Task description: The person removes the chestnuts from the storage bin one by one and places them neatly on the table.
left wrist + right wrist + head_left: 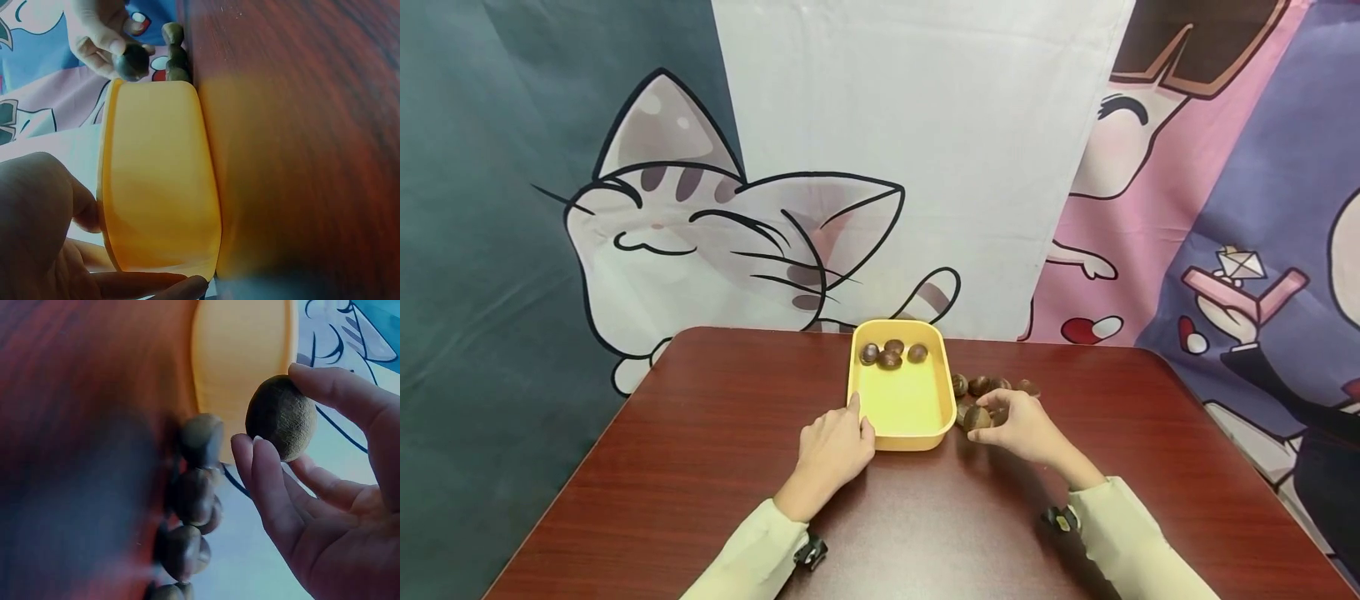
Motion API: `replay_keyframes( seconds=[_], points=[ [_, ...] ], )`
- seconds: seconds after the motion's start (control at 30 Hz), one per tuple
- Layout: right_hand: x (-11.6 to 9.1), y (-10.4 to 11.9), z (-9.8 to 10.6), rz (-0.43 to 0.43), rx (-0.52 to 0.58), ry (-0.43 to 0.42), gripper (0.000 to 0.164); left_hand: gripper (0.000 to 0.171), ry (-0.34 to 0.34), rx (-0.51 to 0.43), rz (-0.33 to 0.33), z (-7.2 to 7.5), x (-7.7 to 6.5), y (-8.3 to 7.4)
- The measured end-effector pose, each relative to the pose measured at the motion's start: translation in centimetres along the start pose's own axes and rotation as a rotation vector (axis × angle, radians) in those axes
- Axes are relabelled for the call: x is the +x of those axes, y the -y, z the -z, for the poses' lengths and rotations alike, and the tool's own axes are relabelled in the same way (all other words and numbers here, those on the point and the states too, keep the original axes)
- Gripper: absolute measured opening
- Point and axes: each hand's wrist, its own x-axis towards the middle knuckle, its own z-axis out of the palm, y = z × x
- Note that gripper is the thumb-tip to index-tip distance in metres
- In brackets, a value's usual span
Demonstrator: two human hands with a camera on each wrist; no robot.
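A yellow plastic tray (901, 404) stands on the table, with several brown chestnuts (890, 360) at its far end. My left hand (835, 450) holds the tray's near left corner, thumb at the near wall and fingers along the left side. Right of the tray, my right hand (1024, 427) pinches one chestnut (281, 419) between thumb and fingertips. In the right wrist view that chestnut is raised above the others, its rough, paler patch showing. More chestnuts (979, 385) lie in a loose group by the tray's right wall, partly hidden behind the right hand.
The reddish-brown wooden table (715, 450) carries the tray and chestnuts. Behind its far edge hangs a cloth (925, 125) printed with a cartoon cat and other figures. Dark wrist devices (811, 552) sit at both light sleeves.
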Motion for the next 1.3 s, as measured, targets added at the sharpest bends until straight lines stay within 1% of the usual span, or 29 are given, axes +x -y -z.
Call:
replay_keyframes(
  seconds=[0.1, 0.33, 0.6, 0.9, 1.1, 1.3],
  points=[
    [-0.2, -0.2, -0.6, -0.009, -0.009, -0.005, 0.046, 0.050, 0.000, 0.002, 0.001, 0.0, 0.0, 0.0],
    [-0.3, -0.6, -1.6, -0.044, -0.077, -0.004, 0.043, 0.051, -0.001, 0.005, 0.004, -0.1, 0.1, 0.0],
    [-0.4, -0.3, -2.3, -0.100, -0.134, -0.025, 0.042, 0.052, 0.010, -0.010, 0.008, 0.0, 0.0, 0.0],
    [-0.5, -0.2, -2.9, -0.114, -0.169, -0.031, 0.041, 0.052, 0.013, -0.008, 0.013, 0.0, 0.0, 0.0],
    [-0.5, -0.2, -2.9, -0.128, -0.183, -0.029, 0.043, 0.051, 0.018, -0.008, 0.017, 0.1, -0.1, 0.0],
    [-0.4, 0.5, -1.7, -0.144, -0.180, -0.008, 0.044, 0.051, 0.018, -0.010, 0.016, 0.1, 0.0, -0.1]
  ],
)
